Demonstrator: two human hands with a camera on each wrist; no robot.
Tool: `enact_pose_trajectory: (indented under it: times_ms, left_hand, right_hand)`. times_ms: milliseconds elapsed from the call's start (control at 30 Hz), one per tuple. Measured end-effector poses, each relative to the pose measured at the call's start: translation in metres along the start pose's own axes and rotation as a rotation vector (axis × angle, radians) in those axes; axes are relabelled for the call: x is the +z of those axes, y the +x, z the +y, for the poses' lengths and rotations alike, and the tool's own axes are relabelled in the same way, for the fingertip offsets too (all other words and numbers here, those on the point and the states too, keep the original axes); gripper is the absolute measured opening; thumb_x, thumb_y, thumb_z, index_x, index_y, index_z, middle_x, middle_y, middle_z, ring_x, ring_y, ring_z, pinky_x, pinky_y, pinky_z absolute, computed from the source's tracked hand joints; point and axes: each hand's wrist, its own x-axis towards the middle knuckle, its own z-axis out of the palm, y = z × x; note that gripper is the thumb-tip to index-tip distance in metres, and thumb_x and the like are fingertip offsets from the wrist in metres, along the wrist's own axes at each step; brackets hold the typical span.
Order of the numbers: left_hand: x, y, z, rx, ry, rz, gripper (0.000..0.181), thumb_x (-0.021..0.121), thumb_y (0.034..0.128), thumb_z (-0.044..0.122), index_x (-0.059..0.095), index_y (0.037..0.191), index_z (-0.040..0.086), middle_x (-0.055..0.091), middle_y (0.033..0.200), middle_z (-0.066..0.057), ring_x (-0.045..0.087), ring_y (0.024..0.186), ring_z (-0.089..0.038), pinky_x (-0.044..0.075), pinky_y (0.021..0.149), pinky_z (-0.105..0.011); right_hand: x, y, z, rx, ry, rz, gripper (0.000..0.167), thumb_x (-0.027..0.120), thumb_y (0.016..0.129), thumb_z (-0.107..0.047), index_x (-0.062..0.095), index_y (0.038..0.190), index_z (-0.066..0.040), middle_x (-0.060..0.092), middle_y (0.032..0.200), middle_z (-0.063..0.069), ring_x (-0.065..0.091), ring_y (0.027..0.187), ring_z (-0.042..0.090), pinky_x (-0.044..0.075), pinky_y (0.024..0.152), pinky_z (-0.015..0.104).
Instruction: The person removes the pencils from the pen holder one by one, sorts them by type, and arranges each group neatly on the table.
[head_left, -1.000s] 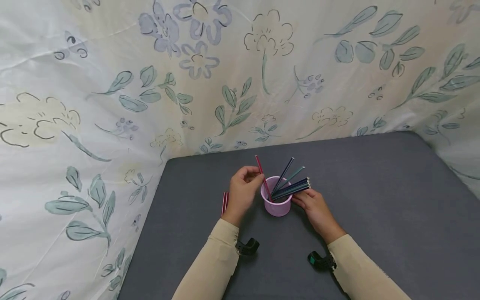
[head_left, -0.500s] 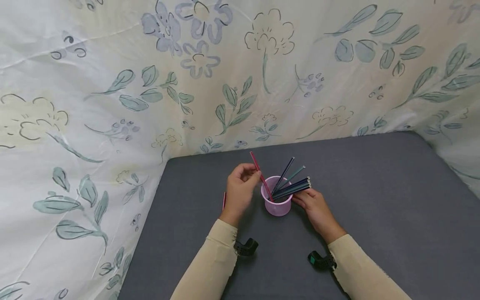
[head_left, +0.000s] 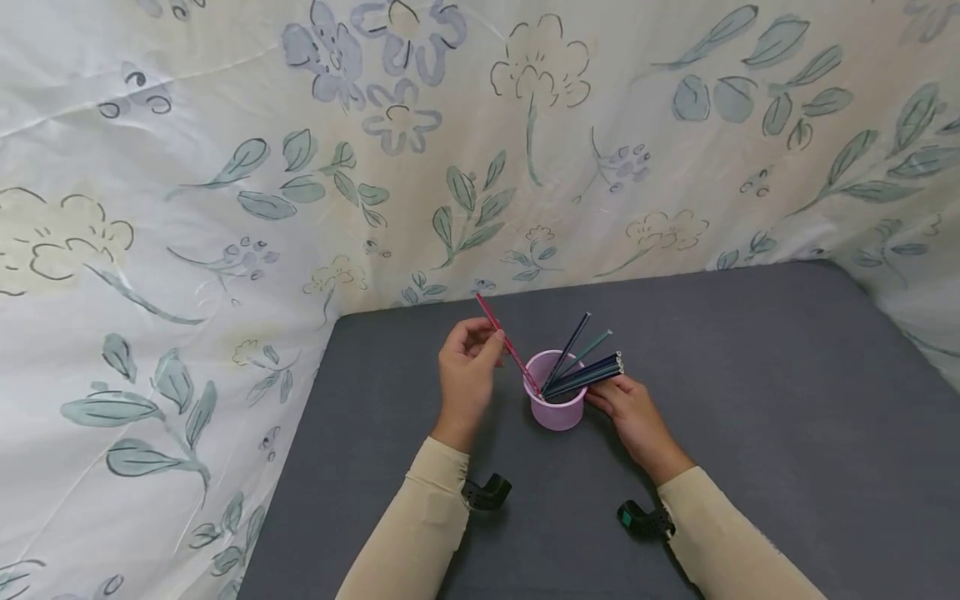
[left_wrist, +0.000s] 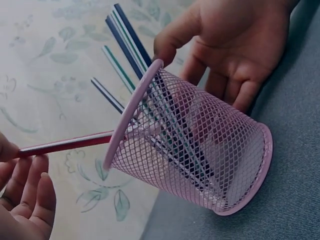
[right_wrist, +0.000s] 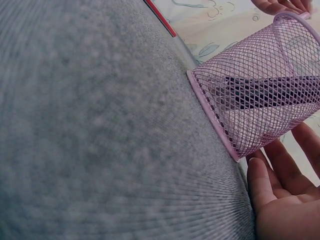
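With left hand (head_left: 465, 383), in the head view, pinching a red pencil (head_left: 517, 360) aslant, with its lower end inside the pink cup (head_left: 557, 417), placed upright on the grey table (head_left: 750, 375); with right hand (head_left: 636, 425), touching the cup's opposite side, near dark pencils (head_left: 585, 380) leaning out over the rim. In the left wrist view, holding the red pencil between thumb and fingertips. In the right wrist view, resting loosely bent fingers against the mesh wall; showing also a second red pencil (right_wrist: 161, 19) on the table.

Dark grey fabric-topped bench (head_left: 750, 375), white-to-cream cloth sheet (head_left: 615, 50) hanging behind the bench and at both its sides, lilac printed flowers (head_left: 333, 58) and blue-green leaves (head_left: 461, 188) beyond the bench's far edge, pale yellow printed blossom (head_left: 67, 237) to the bench's left
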Motion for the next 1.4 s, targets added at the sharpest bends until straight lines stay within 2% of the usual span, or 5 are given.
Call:
enact_pose_trajectory:
  times_ms: [333,567,1000,1233,1400]
  left_hand:
    - [-0.005,-0.001,-0.001,-0.017,-0.142,0.095,0.016,0.073,0.1020,-0.001,0.066,0.116,-0.006,0.068,0.096,-0.016,0.073,0.077,-0.024,0.064,0.076,-0.038]
    - [-0.010,-0.003,0.002,-0.048,-0.230,0.129,0.019,0.073,0.1019,-0.002,0.063,0.118,-0.007,0.065,0.098,-0.017,0.072,0.075,-0.024,0.064,0.072,-0.039]
    - [-0.028,-0.002,0.003,-0.067,-0.259,0.176,0.019,0.071,0.1044,0.001,0.061,0.120,-0.002,0.065,0.103,-0.017,0.069,0.087,-0.025,0.064,0.071,-0.038]
    - [-0.038,-0.001,0.008,-0.100,-0.294,0.165,0.017,0.071,0.1035,-0.001,0.063,0.119,-0.001,0.064,0.100,-0.015,0.069,0.085,-0.024,0.063,0.068,-0.035]
    - [-0.045,-0.002,0.008,-0.144,-0.262,0.147,0.016,0.070,0.1037,-0.001,0.064,0.119,-0.003,0.063,0.098,-0.014,0.068,0.083,-0.022,0.062,0.066,-0.033]
  right_hand:
    - [-0.001,-0.001,-0.002,0.009,-0.022,-0.008,0.037,0.053,0.115,-0.009,0.061,0.134,0.022,0.071,0.128,0.011,0.071,0.110,0.010,0.055,0.099,0.031]
    - [0.000,-0.002,-0.002,0.010,-0.025,-0.014,0.039,0.053,0.115,-0.010,0.060,0.137,0.022,0.069,0.131,0.015,0.070,0.111,0.010,0.055,0.100,0.030]
    - [-0.003,-0.003,-0.001,-0.006,-0.045,-0.047,0.041,0.053,0.116,-0.013,0.058,0.141,0.019,0.066,0.137,0.017,0.068,0.117,0.009,0.054,0.101,0.030]
    - [-0.004,-0.001,0.001,-0.011,-0.067,-0.057,0.042,0.053,0.116,-0.015,0.058,0.142,0.018,0.067,0.136,0.013,0.068,0.117,0.009,0.054,0.100,0.028]
    - [-0.003,0.000,0.001,-0.017,-0.059,-0.053,0.042,0.053,0.116,-0.014,0.058,0.141,0.019,0.068,0.134,0.011,0.068,0.116,0.009,0.054,0.100,0.028]
